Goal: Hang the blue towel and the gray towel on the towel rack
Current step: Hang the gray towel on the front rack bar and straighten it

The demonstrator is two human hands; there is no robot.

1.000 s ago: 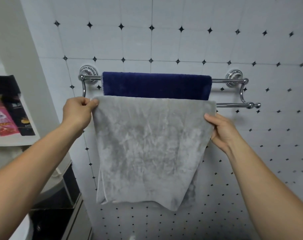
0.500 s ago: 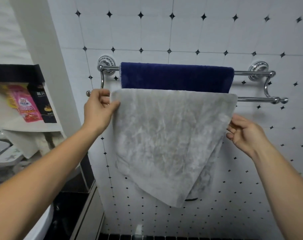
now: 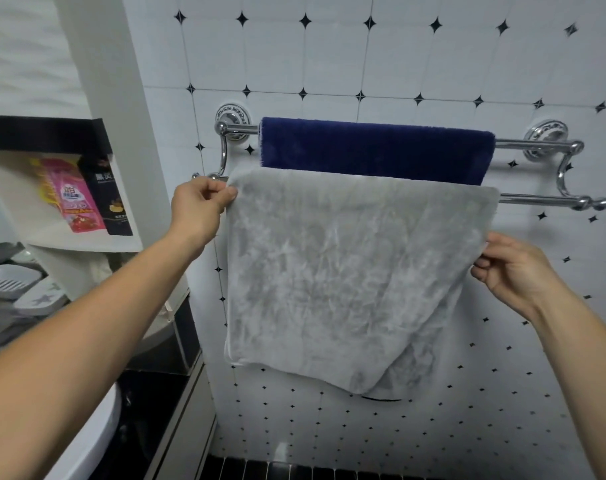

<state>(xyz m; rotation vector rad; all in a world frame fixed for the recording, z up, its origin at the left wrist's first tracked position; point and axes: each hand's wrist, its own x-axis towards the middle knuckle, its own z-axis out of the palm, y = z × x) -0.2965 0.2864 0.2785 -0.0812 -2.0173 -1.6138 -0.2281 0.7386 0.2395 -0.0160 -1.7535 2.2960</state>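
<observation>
**Both towels over the rack, hands at the gray towel's edges**

The chrome towel rack (image 3: 536, 144) is fixed to the white tiled wall (image 3: 433, 57) and has two bars, an upper one and a lower one set in front of it. The blue towel (image 3: 377, 150) drapes over the upper bar and covers most of its length, leaving bare metal at both ends of the rack.

The gray towel (image 3: 346, 271) hangs over the lower bar, directly under the blue band and hiding the blue towel's lower part. Its fold runs from the rack's left end to a little short of the knobs at the right end. The front layer's right edge slants down and inward, and a back layer shows behind it.

The left hand (image 3: 199, 206) is at the rack's left end. Its thumb and forefinger pinch the gray towel's top left corner, and the other fingers (image 3: 204, 188) are curled.

The right hand (image 3: 512, 268) is below the rack's right part. It pinches the gray towel's right edge between thumb and curled fingers (image 3: 485, 261).

Left of the rack, a white shelf (image 3: 87, 242) holds a pink packet (image 3: 74, 195) and a black packet (image 3: 109, 195) standing side by side. Below that shelf sit gray plastic containers (image 3: 14, 285).
</observation>
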